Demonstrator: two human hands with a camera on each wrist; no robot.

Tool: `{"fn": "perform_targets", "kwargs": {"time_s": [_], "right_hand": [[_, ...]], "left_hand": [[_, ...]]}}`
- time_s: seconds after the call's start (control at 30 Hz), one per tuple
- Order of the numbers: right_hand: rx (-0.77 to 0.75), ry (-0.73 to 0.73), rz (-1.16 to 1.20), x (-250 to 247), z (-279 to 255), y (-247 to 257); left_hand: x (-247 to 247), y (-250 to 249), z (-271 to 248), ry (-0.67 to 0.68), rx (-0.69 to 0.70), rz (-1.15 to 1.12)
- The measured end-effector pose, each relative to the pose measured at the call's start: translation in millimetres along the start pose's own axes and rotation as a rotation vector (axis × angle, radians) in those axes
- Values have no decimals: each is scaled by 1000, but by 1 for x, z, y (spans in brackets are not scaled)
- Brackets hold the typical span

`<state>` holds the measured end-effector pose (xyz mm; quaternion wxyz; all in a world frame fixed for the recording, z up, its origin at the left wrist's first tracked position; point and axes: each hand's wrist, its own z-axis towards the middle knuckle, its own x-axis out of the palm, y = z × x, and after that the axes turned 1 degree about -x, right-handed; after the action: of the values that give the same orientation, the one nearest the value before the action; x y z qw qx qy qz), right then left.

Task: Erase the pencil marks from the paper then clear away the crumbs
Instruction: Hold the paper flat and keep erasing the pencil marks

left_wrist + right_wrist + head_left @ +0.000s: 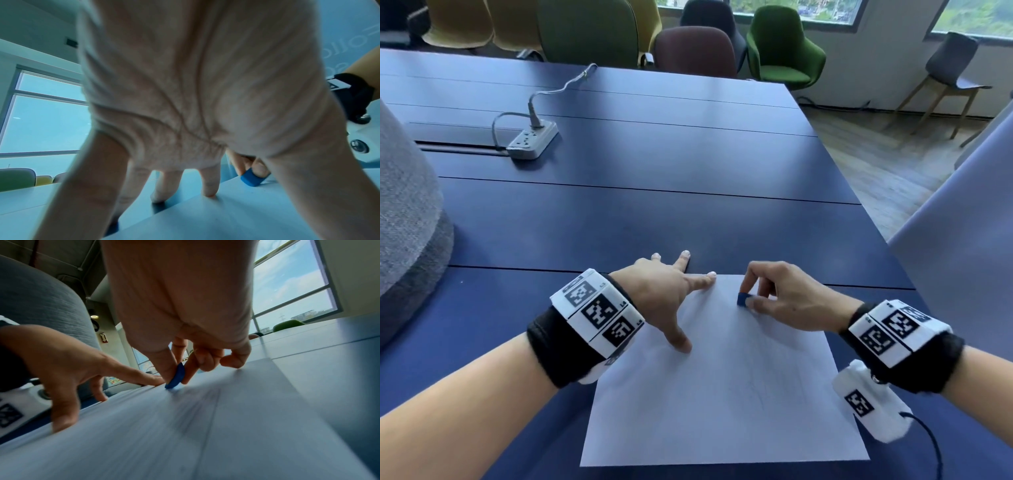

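Note:
A white sheet of paper (722, 394) lies on the dark blue table (654, 205) near its front edge, with faint pencil lines (767, 383) right of its middle. My left hand (671, 294) is spread flat, thumb and index fingertip pressing on the sheet's far-left part, the other fingers on the table beyond. My right hand (767, 291) pinches a small blue eraser (742, 298) between thumb and fingers, its lower end touching the paper near the far edge. The eraser (176, 378) shows edge-on in the right wrist view and as a blue block (252, 179) in the left wrist view.
A grey power strip (532, 140) with a plugged cable lies far left on the table. A grey upholstered chair back (407, 222) stands at the left edge. Several chairs (780, 44) line the far side. The table's right edge drops to wooden floor (893, 164).

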<state>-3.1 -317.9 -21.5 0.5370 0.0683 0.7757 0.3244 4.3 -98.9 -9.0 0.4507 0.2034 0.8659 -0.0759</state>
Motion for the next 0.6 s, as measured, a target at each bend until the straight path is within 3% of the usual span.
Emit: {"fn": "perform_targets", "kwargs": {"time_s": [0.1,0.23,0.3,0.4,0.53,0.6], "right_hand": [[-31,147,-13,1,-7,6],[13,-24,-47,-7,5,0],[14,-3,-35,-2,-2,0],[-14,155,4,4,-15,6],[33,4,-31,-7,-2,3],[15,28,-7,-2,-7,4]], "left_hand": [[-1,0,0,2,-2,-2],[1,0,0,1,1,2],[0,0,0,0,-2,6],[-1,-1,-1,-1,-1,12],[0,-1,-1,4,2,15],[-1,-1,-1,2,1,24]]}}
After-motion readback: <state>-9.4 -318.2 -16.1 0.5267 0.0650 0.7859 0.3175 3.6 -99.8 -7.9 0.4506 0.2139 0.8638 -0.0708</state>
